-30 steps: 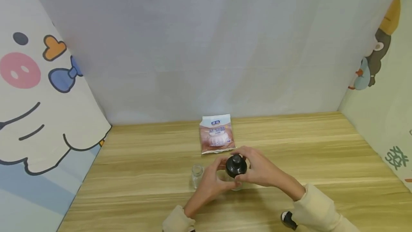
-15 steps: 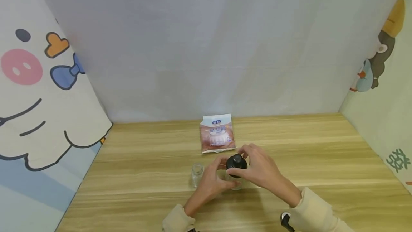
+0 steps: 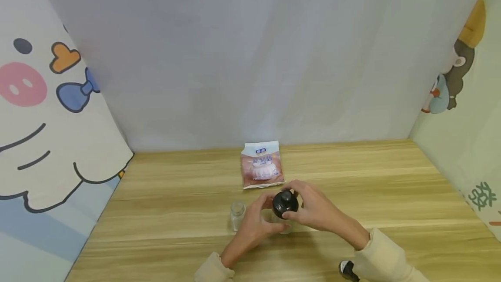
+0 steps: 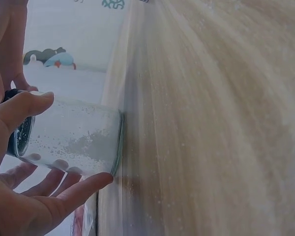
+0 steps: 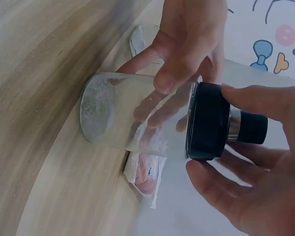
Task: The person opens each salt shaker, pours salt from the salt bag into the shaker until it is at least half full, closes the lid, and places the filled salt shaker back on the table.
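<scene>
A clear glass jar (image 4: 78,132) stands upright on the table, with white grains on its inner wall and base. My left hand (image 3: 255,226) holds it around the body, thumb on one side and fingers on the other. A black lid (image 3: 285,204) with a round knob sits on the jar's mouth. In the right wrist view, a silver band shows below the knob (image 5: 253,129). My right hand (image 3: 315,209) grips the lid's rim between thumb and fingers. Left of my left hand stands a small clear glass bottle (image 3: 237,216), partly overlapped by that hand.
A brown and white printed packet (image 3: 262,165) lies flat behind the jar. Near my right sleeve is a small black and white object (image 3: 347,270), partly covered by the sleeve. A grey cloth backdrop (image 3: 250,55) rises along the table's far edge.
My right thumb slid left across the lid's front, then back to its right side, while the fingers shifted around the rim. My left hand kept its hold on the jar.
</scene>
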Demonstrator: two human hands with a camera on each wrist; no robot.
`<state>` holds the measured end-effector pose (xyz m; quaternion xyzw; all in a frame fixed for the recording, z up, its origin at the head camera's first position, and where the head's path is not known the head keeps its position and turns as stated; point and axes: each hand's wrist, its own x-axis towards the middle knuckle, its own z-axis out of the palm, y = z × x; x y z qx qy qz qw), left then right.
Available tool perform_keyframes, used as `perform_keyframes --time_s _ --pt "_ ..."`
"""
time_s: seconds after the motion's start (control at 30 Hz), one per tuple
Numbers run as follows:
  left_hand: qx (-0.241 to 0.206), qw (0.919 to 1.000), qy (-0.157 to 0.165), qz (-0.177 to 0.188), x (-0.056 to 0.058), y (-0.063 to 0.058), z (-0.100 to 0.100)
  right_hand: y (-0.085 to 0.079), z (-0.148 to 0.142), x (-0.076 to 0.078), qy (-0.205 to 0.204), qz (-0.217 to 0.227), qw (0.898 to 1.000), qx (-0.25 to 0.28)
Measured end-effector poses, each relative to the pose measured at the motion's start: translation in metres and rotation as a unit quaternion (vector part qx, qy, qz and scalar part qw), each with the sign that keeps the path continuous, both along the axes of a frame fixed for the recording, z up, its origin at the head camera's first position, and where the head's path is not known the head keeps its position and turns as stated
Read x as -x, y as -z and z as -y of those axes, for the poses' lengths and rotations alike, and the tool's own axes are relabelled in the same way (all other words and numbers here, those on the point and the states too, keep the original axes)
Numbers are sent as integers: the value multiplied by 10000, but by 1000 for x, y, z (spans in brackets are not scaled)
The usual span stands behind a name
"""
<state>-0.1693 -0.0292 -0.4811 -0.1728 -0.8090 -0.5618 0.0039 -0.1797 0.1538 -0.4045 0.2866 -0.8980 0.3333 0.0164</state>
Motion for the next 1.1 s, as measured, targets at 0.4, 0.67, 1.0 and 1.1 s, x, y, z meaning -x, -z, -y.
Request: perform_keyframes --time_s 0.4,0.67,1.0,1.1 --pt "1 10000 -41 -84 -1 4 1 -1 1 -5 -38 129 9998 -159" --pt "31 10000 -9 -87 -1 5 1 -1 13 -11 946 -114 9945 -446" --pt "119 9996 -50 -237 0 5 0 4 14 -5 410 -177 9983 -385" --pt "127 9994 -78 -327 1 6 0 4 6 1 -230 -27 9995 -212"
